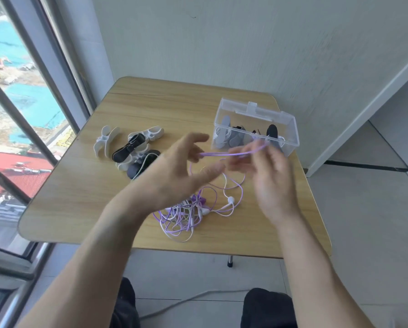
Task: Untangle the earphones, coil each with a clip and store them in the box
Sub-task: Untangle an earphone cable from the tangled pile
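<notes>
A purple earphone cable stretches between my two hands above the table. My left hand holds one end of the stretch, fingers spread and loosely curled. My right hand, blurred by motion, pinches the cable near the box. Below them lies a tangle of purple and white earphones with a white earbud. A pile of white and black cable clips sits at the left. The clear plastic box at the right holds coiled earphones with clips.
The small wooden table stands against a grey wall, with a window close on the left. A white cable runs across the floor near my knees. One table leg shows under the front edge.
</notes>
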### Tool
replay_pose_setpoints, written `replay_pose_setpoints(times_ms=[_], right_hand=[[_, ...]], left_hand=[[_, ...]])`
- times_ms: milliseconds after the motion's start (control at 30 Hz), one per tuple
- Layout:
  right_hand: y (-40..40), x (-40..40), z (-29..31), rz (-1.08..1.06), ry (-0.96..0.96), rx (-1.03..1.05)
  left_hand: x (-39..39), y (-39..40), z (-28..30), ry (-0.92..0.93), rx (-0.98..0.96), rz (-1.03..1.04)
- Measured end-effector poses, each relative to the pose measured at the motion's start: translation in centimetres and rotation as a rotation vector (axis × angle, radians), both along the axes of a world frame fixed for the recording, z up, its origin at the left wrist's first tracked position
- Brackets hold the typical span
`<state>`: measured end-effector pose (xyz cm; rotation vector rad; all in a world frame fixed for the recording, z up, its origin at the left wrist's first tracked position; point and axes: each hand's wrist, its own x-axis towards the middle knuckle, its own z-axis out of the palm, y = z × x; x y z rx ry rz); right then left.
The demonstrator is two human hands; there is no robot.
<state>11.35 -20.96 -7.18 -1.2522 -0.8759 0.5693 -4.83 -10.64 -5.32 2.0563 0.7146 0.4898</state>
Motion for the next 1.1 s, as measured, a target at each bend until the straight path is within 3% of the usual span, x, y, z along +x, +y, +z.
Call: replay_pose_setpoints(times_ms=[167, 267, 333, 500, 600, 667, 767, 867, 933, 1033, 1100], right_hand=[[-1.6, 5.3, 1.0, -0.496, 0.138, 0.15], [-3.4, 8.1, 1.1, -0.792, -0.13, -0.174], [-4.8, 9.2, 0.9, -0.823, -0.293, -0.463], [-6.2, 10.0, -0.6, -0.588, -0.482, -0.969], [-5.7, 8.6, -0.6, -0.452, -0.707, -1.197], [-5.1, 6.9, -0.5, -0.352, -0.81, -1.037], [-3.7, 4.0, -1.1, -0.033, -0.816, -0.73], [-2.4, 2.2, -2.8, 0.152, -0.913, -0.757], [-1.8, 2.0, -3.2, 0.118, -0.965, -0.807], [-1.9, 2.4, -2.9, 0.12, -1.006, -0.885], [-2.4, 3.1, -2.3, 0.114, -0.915, -0.848]], left_hand=[[0.8, -1.4, -3.1, 0.45, 0.234, -0.08], [0.5, -0.5, -3.4, 0.483, 0.295, -0.027], [0.4, 0.1, -3.5, 0.511, 0.314, 0.027], [0.6, 0.5, -3.8, 0.545, 0.392, 0.173], [0.9, 0.4, -3.9, 0.435, 0.441, 0.132], [1.3, 0.2, -4.0, 0.322, 0.452, 0.046], [1.8, -1.0, -3.6, 0.266, 0.399, -0.009], [1.7, -1.4, -3.7, 0.436, 0.421, -0.081], [1.5, -1.1, -3.9, 0.535, 0.429, -0.092], [0.9, -0.1, -4.2, 0.507, 0.443, -0.026], [0.5, 0.4, -4.0, 0.452, 0.433, 0.026]])
